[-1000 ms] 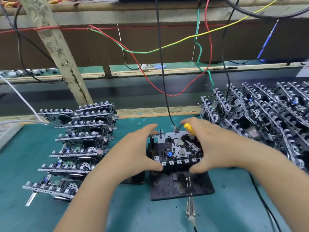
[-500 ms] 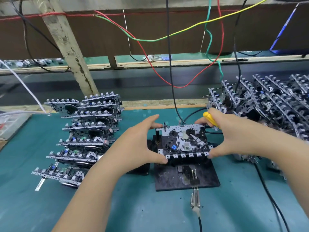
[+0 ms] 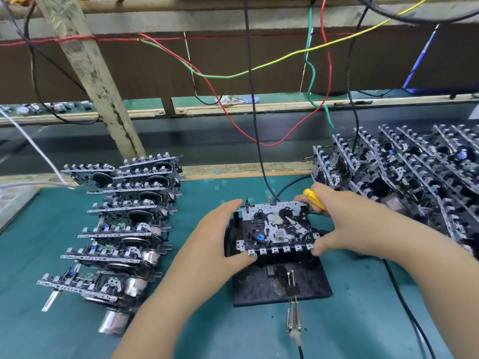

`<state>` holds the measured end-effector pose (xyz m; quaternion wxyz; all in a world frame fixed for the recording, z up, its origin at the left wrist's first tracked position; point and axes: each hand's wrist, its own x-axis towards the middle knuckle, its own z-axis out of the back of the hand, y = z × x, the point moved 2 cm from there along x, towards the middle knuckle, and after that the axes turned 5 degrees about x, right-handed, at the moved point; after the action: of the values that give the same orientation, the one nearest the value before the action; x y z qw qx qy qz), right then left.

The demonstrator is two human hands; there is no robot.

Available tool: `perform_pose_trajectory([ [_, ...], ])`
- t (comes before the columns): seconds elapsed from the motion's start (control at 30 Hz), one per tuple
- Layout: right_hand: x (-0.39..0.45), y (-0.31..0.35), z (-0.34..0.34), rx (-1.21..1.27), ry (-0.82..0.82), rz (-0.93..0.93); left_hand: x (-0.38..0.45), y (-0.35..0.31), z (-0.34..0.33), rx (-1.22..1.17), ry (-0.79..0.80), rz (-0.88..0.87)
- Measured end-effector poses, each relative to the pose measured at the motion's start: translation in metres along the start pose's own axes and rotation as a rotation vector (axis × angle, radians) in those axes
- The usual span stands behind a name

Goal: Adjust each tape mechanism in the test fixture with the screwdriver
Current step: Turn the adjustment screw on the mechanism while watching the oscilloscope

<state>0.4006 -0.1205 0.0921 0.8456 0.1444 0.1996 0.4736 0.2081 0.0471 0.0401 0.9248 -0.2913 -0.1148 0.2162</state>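
Observation:
A tape mechanism (image 3: 276, 226), a metal and black plastic deck with a small blue part, sits on top of the black test fixture (image 3: 280, 283) in the middle of the green mat. My left hand (image 3: 220, 234) grips its left edge, thumb at the front corner and fingers at the back. My right hand (image 3: 344, 221) pinches the right edge between thumb and fingers, and a yellow-handled screwdriver (image 3: 314, 199) is tucked in the same hand, its tip hidden.
A stack of tape mechanisms (image 3: 121, 226) lies on the left of the mat, and a larger row of them (image 3: 404, 182) leans at the right. Black cables (image 3: 259, 151) drop to the fixture from above. A metal clip (image 3: 293, 322) lies in front of the fixture.
My hands have spread from over the mechanism to its left and right edges, and the whole deck now shows between them. The view shifted a little.

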Motion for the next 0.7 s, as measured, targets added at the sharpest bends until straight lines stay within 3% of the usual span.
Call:
perform_pose_trajectory([
  [0.13,-0.007,-0.002,-0.003,0.134,0.000,-0.018,-0.006,0.001,-0.005,-0.062,-0.054,0.026],
  [0.47,-0.011,-0.008,-0.011,0.370,-0.015,-0.010,-0.011,0.000,-0.016,-0.014,-0.001,0.006],
  [0.7,-0.010,-0.014,-0.015,0.420,-0.024,0.003,-0.018,-0.009,-0.043,-0.434,-0.114,0.016],
])
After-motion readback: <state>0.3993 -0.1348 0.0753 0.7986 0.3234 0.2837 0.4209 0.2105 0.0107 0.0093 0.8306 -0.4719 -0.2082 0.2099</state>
